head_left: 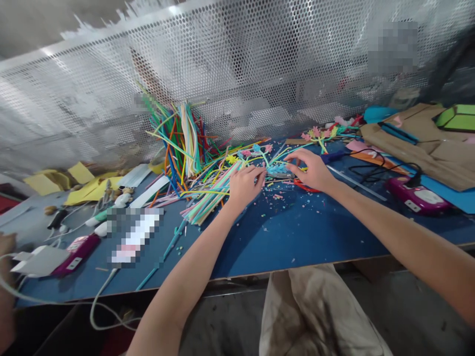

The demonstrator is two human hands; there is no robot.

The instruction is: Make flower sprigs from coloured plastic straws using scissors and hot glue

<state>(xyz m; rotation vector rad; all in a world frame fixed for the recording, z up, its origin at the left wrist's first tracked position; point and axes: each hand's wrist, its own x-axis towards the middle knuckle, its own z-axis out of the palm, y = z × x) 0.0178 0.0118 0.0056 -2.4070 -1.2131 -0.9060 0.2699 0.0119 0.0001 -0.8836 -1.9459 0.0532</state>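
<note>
My left hand (245,186) is closed in a pinch at the left end of a light-blue flower piece (279,169). At its right end, the thumb and forefinger of my right hand (308,170) pinch the same piece. The exact contact at the fingertips is small and partly hidden. Just behind the hands lie stems with pink, blue and yellow flower heads (256,149). Red-handled scissors (306,186) rest under my right hand. Left of my left hand spreads a pile of thin pastel sticks (208,200).
A bundle of coloured sticks (185,143) leans on the perforated metal screen (260,64). Scraps dot the blue table (267,242). A purple power strip (417,195), cables and cardboard (438,148) lie right. Another purple power strip (76,254) and a person's hand (6,247) are left.
</note>
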